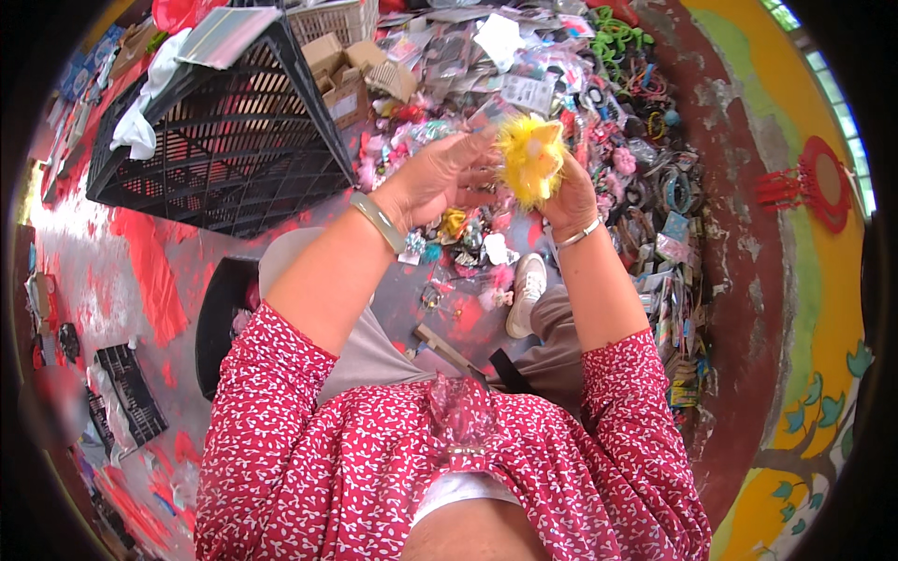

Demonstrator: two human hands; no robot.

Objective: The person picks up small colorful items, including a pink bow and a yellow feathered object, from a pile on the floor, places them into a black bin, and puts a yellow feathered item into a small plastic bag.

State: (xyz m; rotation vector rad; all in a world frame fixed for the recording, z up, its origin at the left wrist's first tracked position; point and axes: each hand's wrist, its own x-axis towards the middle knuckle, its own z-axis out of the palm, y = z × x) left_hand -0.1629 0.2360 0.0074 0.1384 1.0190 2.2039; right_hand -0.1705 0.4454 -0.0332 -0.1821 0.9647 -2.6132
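Note:
A fluffy yellow plush piece point(527, 158) with pointed ears is held up in front of me. My right hand point(574, 193) grips it from the right and from behind, so most of those fingers are hidden. Beside its left edge is my left hand point(449, 175), fingers apart and palm turned towards the plush. Whether the left fingertips touch the fur I cannot tell. Beneath both hands lies a heap of small hair accessories and trinkets point(456, 224), among them pink fluffy pieces point(498, 284) close to my shoe point(527, 291).
A black slatted plastic crate point(224, 140) stands at the left, with a white cloth point(144, 126) over its edge. Behind are open cardboard boxes point(347, 84) and plastic-wrapped packets point(456, 52). More accessories point(677, 189) line the painted wall point(744, 280). A wooden strip point(445, 347) lies between my legs.

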